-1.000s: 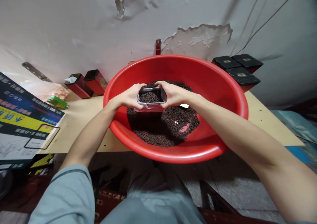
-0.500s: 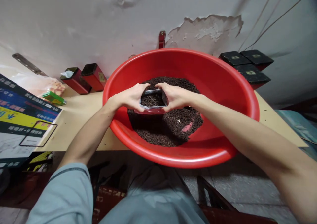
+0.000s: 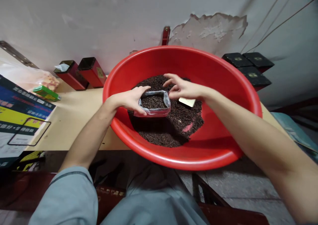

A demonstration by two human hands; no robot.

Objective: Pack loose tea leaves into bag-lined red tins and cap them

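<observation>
A large red basin holds a spread of dark, dry material like loose tea leaves. Over the leaves, my left hand grips the left side of a rectangular tin lined with clear plastic and filled with the same dark leaves. The tin's mouth faces up toward me. To its right, my right hand is off the tin, fingers apart and bent, holding nothing. Just below that hand a pale, flat card-like piece lies on the leaves, partly covered by the hand.
Two open red tins stand left of the basin, one with plastic inside. Several black-lidded tins are at the right. A green box, a plastic bag and a printed carton lie on the left of the table.
My right hand has let go of the tin's right side and moved right, its fingers opening. The pale piece has come into sight. My left hand keeps its hold.
</observation>
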